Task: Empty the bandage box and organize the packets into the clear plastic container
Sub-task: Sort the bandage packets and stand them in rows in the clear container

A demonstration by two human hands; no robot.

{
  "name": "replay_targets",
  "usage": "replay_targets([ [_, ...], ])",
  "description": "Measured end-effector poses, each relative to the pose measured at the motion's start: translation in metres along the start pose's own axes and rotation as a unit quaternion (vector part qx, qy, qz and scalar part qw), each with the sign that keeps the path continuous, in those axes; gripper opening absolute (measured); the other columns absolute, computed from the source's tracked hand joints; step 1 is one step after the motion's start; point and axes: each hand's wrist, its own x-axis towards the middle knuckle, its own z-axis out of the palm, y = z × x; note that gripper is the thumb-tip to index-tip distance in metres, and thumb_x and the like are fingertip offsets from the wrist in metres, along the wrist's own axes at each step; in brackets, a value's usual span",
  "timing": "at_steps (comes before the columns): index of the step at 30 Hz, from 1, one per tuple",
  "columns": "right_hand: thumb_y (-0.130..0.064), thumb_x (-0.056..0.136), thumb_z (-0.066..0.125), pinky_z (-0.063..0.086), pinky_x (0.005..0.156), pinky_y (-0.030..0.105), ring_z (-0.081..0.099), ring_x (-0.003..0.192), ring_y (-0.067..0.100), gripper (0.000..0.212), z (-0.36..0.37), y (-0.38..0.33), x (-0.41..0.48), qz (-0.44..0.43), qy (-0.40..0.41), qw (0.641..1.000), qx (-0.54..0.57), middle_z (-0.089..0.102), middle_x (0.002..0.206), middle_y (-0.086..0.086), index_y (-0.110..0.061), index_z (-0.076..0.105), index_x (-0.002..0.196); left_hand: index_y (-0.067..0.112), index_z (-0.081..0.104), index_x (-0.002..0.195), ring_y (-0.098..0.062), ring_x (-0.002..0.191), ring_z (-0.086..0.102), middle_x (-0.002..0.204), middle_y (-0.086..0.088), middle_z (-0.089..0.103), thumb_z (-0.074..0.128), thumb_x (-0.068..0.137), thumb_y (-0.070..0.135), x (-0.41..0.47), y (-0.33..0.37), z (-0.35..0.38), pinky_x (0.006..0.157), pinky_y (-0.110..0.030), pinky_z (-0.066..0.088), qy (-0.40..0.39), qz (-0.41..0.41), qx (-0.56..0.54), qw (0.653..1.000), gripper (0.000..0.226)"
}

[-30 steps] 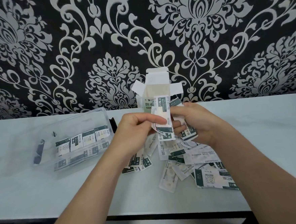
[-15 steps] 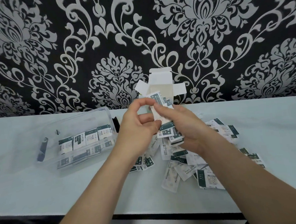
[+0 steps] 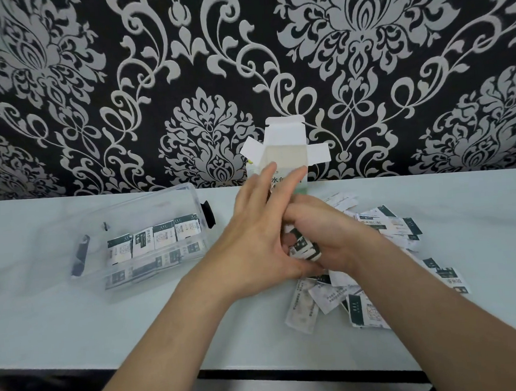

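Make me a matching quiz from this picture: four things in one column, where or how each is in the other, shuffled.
1. bandage box
2. clear plastic container
3. loose packets
4. right hand

A. left on the table, row of packets inside
B. grips a stack of packets
C. upright by the wall, flaps open
D. scattered on the right

Pairs: 1-C, 2-A, 3-D, 4-B

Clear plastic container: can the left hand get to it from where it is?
Probably yes. Only bare table lies between the left hand and the clear plastic container beside it; its fingers are straight, while the right hand grips the packets.
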Motion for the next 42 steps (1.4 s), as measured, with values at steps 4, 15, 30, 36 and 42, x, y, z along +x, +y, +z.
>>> replay_targets([
  [4, 0.006, 0.087, 0.040, 0.035, 0.047, 0.027, 0.047, 0.050, 0.016, 0.022, 0.000, -0.002, -0.001, -0.022, -0.011, 1.000, 0.016, 0.050, 0.056, 0.006, -0.006, 0.058, 0.079, 0.042, 0.029, 0.142, -0.012, 0.136, 0.027, 0.145, 0.020, 0.016, 0.076, 0.064, 0.030, -0.001, -0.008, 0.001, 0.104, -0.030, 0.041, 0.051, 0.026, -0.003, 0.998, 0.091],
  [15, 0.008, 0.079, 0.033, 0.011, 0.038, 0.015, 0.020, 0.043, 0.004, 0.027, -0.020, -0.013, -0.008, 0.046, -0.123, 0.991, 0.038, 0.053, 0.066, 0.008, -0.005, 0.056, 0.085, 0.032, 0.066, 0.108, -0.008, 0.089, 0.063, 0.112, 0.001, 0.060, 0.067, 0.083, 0.047, 0.002, -0.018, -0.026, 0.083, -0.029, 0.052, 0.040, -0.051, -0.231, 0.971, 0.029],
  [30, -0.039, 0.076, 0.076, 0.052, 0.085, 0.034, 0.061, 0.100, 0.009, 0.033, -0.005, -0.023, -0.023, -0.139, 0.070, 0.891, -0.426, 0.065, 0.104, -0.006, -0.026, 0.052, 0.094, 0.024, 0.073, 0.067, -0.012, 0.043, 0.044, 0.047, 0.012, 0.055, 0.077, 0.079, 0.026, 0.006, -0.021, -0.025, 0.049, -0.026, 0.039, 0.212, -0.166, -0.227, 0.936, 0.013],
  [36, -0.038, 0.074, 0.081, 0.040, 0.058, 0.023, 0.048, 0.053, -0.004, 0.032, 0.012, -0.019, -0.021, -0.210, 0.085, 0.783, -0.579, 0.068, 0.085, -0.006, -0.019, 0.055, 0.073, 0.021, 0.074, 0.066, -0.014, 0.043, 0.052, 0.053, 0.002, 0.065, 0.073, 0.076, 0.020, 0.007, -0.017, -0.023, 0.045, -0.032, 0.050, 0.228, -0.209, -0.209, 0.928, 0.010],
  [42, -0.011, 0.073, 0.082, 0.057, 0.066, 0.031, 0.065, 0.068, 0.021, 0.022, 0.005, -0.017, -0.015, -0.150, 0.041, 0.957, -0.245, 0.071, 0.077, 0.016, -0.012, 0.061, 0.069, 0.014, 0.073, 0.095, -0.011, 0.060, 0.054, 0.076, -0.001, 0.064, 0.068, 0.086, 0.023, 0.001, -0.011, -0.035, 0.046, -0.022, 0.043, 0.198, -0.182, -0.411, 0.871, 0.014],
])
